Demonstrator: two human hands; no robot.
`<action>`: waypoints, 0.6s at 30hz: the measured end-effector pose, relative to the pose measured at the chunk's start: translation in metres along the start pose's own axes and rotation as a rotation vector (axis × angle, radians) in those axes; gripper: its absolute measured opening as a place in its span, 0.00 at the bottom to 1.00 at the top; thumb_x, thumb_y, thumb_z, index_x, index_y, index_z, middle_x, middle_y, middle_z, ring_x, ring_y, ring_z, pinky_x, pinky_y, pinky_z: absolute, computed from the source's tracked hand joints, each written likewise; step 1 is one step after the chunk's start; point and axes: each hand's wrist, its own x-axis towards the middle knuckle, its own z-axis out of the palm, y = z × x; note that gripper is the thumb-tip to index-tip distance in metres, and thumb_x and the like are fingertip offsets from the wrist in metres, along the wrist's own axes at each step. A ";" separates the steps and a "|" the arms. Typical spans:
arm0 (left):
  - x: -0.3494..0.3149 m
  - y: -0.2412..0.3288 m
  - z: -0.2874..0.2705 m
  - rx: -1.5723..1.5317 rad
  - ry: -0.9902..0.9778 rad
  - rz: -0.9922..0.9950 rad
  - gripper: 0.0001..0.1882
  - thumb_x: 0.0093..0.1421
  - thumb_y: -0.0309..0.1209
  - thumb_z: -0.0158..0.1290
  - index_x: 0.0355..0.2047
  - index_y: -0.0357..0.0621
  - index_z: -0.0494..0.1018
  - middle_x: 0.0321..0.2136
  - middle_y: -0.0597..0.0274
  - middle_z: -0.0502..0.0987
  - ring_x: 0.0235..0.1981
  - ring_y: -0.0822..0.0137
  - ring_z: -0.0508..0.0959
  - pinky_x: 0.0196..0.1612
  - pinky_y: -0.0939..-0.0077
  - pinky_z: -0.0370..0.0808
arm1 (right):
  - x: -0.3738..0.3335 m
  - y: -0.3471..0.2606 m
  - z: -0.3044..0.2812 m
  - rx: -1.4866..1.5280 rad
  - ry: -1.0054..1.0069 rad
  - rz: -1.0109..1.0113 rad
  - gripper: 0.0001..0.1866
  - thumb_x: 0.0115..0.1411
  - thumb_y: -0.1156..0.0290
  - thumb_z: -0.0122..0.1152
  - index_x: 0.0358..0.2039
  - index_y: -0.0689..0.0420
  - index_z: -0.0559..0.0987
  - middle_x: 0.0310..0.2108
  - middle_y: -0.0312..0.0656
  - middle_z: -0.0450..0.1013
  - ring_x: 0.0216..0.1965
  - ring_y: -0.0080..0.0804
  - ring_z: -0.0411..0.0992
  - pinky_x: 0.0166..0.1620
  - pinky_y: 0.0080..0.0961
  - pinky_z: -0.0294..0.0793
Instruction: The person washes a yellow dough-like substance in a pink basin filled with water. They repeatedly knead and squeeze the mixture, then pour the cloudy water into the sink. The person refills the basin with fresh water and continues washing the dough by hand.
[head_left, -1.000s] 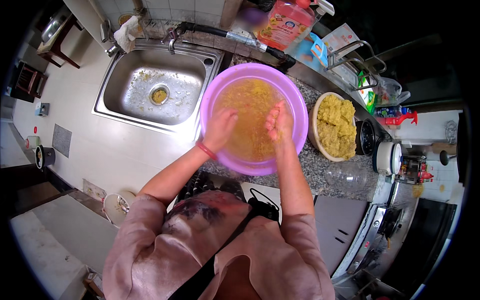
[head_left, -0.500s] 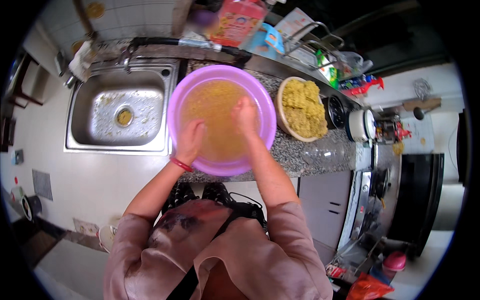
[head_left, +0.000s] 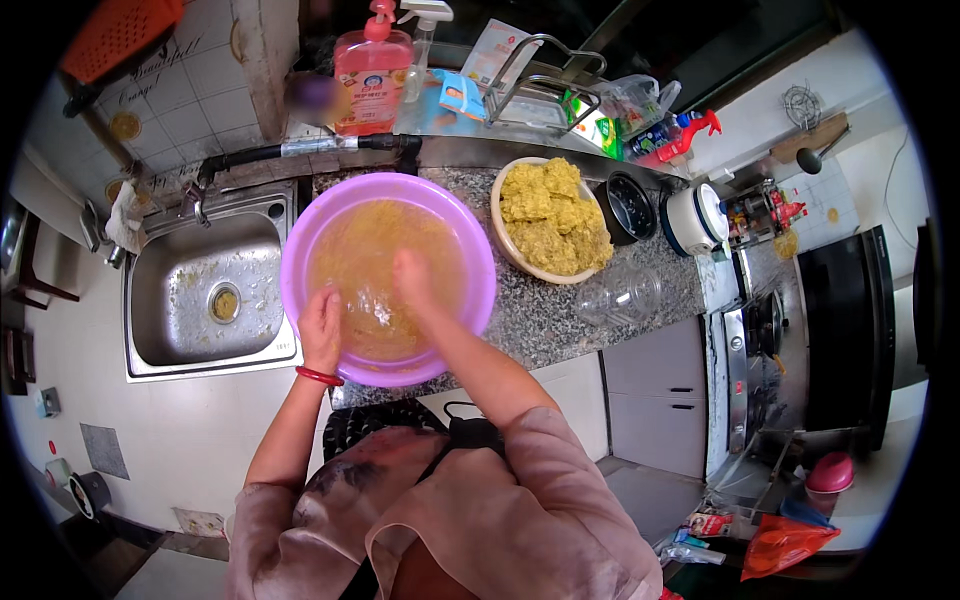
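A purple basin (head_left: 470,215) stands on the speckled counter, holding cloudy yellow-brown liquid (head_left: 370,240) with fine bits in it. My left hand (head_left: 321,322), with a red bangle at the wrist, is over the near left inside of the basin; its fingers are extended, slightly bent, and nothing shows in them. My right hand (head_left: 412,278) is over the middle of the liquid, at its surface. Motion smears its fingers, so their pose and anything in them are unclear. Right of the basin sits a cream bowl (head_left: 508,240) heaped with a moist, crumbly yellow mass (head_left: 555,215).
A steel sink (head_left: 150,290) with yellow scraps is on the left. Beyond the bowl are a black pot (head_left: 630,208) and a white cooker (head_left: 697,220). A clear plastic container (head_left: 620,293) lies nearer. A pink pump bottle (head_left: 372,85) and a wire rack (head_left: 545,85) line the back.
The view has shifted, so basin and bowl appear further left and lower. My right hand has moved nearer my left within the basin, and the liquid's surface now glints.
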 end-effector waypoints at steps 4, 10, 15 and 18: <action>-0.005 -0.011 -0.001 0.014 -0.003 -0.050 0.12 0.62 0.32 0.46 0.35 0.33 0.72 0.27 0.62 0.74 0.31 0.73 0.71 0.37 0.80 0.68 | 0.012 -0.012 -0.055 -0.370 -0.023 -0.389 0.08 0.57 0.66 0.48 0.33 0.56 0.70 0.29 0.39 0.65 0.31 0.30 0.65 0.33 0.28 0.66; -0.002 -0.010 0.003 0.029 -0.003 -0.090 0.13 0.62 0.32 0.46 0.30 0.33 0.72 0.26 0.64 0.73 0.31 0.74 0.71 0.37 0.81 0.68 | 0.051 -0.152 -0.158 -0.400 0.364 -0.528 0.23 0.52 0.68 0.55 0.49 0.58 0.67 0.40 0.45 0.67 0.42 0.37 0.65 0.48 0.31 0.64; -0.001 -0.019 0.002 0.106 -0.017 -0.088 0.12 0.61 0.31 0.47 0.29 0.32 0.72 0.26 0.62 0.74 0.30 0.73 0.72 0.36 0.80 0.69 | 0.111 -0.158 -0.252 -1.113 0.310 -0.614 0.33 0.47 0.67 0.57 0.57 0.53 0.63 0.49 0.57 0.62 0.52 0.51 0.59 0.56 0.38 0.56; -0.002 -0.009 0.003 0.072 -0.014 -0.134 0.12 0.61 0.31 0.48 0.30 0.32 0.73 0.26 0.62 0.74 0.30 0.73 0.72 0.36 0.80 0.69 | 0.126 -0.141 -0.270 -1.357 0.317 -0.505 0.29 0.48 0.67 0.56 0.55 0.48 0.67 0.54 0.54 0.60 0.55 0.48 0.59 0.57 0.35 0.58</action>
